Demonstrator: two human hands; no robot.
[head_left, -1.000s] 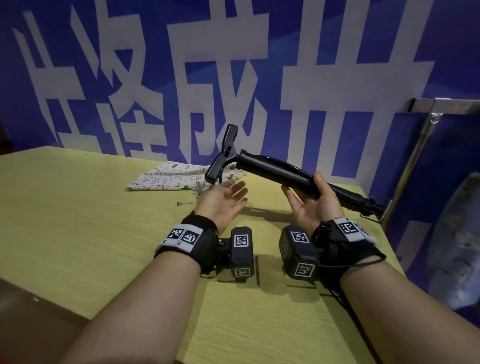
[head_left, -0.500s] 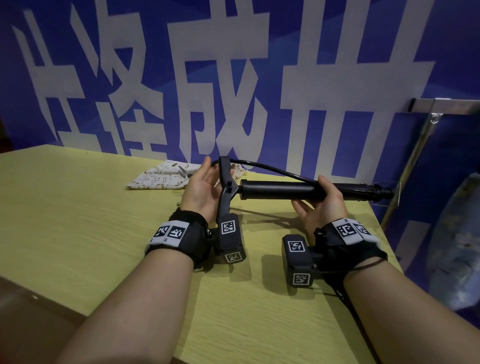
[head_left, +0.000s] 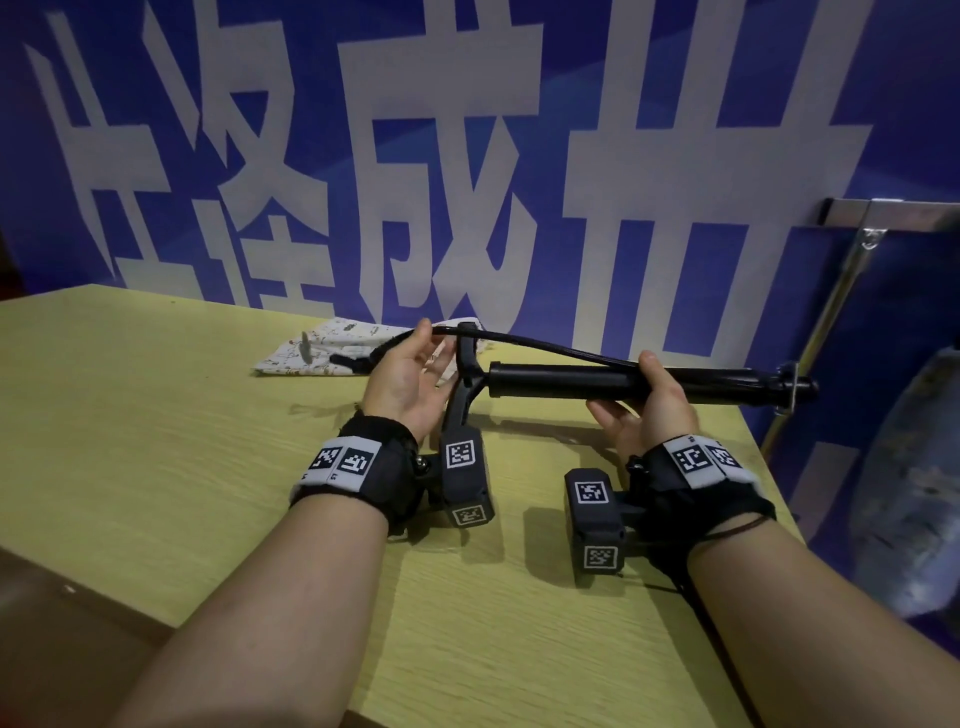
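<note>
Held level just above the bench (head_left: 156, 415), the stiff, light hand pump (head_left: 571, 379) handles best gripped mid-barrel, where the right hand (head_left: 649, 410) clasps it, while the left hand (head_left: 405, 384) pinches its limp hose (head_left: 545, 345).

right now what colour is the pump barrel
The pump barrel is matte black, clearest in the head view.

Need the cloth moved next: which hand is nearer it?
Left. The left hand is right beside the cloth, holding the hose; the right hand grips the pump, farther right.
</note>
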